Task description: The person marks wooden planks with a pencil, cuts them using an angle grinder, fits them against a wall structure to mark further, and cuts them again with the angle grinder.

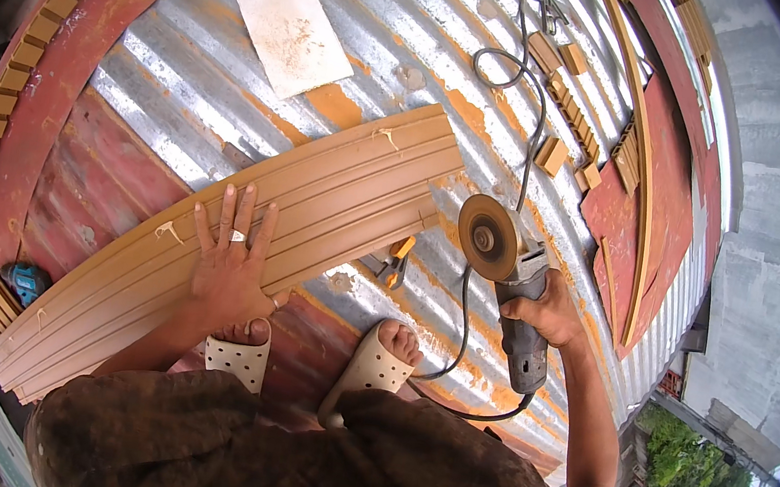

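Observation:
Flat on a long brown ribbed panel [347, 198] lies my left hand [238, 257], fingers spread, with a ring on one of them. The panel slants from the lower left toward the upper middle. My right hand [548, 311] is wrapped round the body of an angle grinder [520, 347], to the right of the panel's far end. Its round cutting disc [488, 236] points up and stands apart from the panel; whether it spins I cannot tell. A black cord [485, 416] runs from the grinder's lower end.
Corrugated, rust-streaked metal sheeting [195, 67] lies beneath everything. A white board [286, 25] is at the top. Small brown offcut blocks [567, 119] and the looping cord lie at upper right. A yellow-and-black tool [397, 263] sits beside the panel, near my sandals [367, 370]. A blue tool [26, 280] is far left.

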The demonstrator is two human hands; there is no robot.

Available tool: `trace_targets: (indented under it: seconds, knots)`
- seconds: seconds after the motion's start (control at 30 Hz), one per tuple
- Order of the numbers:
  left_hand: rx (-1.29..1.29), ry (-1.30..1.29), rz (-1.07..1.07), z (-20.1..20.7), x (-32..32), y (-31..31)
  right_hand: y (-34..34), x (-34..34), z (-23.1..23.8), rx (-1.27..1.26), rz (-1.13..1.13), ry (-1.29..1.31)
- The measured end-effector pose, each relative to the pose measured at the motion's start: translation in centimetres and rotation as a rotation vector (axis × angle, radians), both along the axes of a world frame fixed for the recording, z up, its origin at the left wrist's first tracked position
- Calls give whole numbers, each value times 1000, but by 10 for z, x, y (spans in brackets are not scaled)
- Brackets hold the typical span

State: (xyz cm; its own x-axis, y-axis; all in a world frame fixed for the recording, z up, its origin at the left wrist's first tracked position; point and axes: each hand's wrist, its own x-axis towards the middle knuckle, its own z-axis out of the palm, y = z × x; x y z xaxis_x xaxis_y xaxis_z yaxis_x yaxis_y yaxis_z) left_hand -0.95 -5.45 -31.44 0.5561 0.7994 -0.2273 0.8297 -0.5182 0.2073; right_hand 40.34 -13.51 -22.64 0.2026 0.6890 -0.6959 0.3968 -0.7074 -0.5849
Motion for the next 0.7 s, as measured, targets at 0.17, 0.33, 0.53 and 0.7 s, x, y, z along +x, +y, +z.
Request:
trace_targets:
  seconds: [0.17, 0.33, 0.53, 0.7]
  knots:
    - [-87, 99, -2, 4, 1, 2, 17, -18, -2, -53, 123, -136]
    - [-112, 111, -10, 4, 0, 4, 30, -11, -19, -78, 243, -92]
    - [-157, 126, -11, 6, -1, 6, 44, -26, -10, -97, 247, -111]
    - [-180, 98, -7, 7, -1, 6, 44, -26, -10, -69, 248, -148]
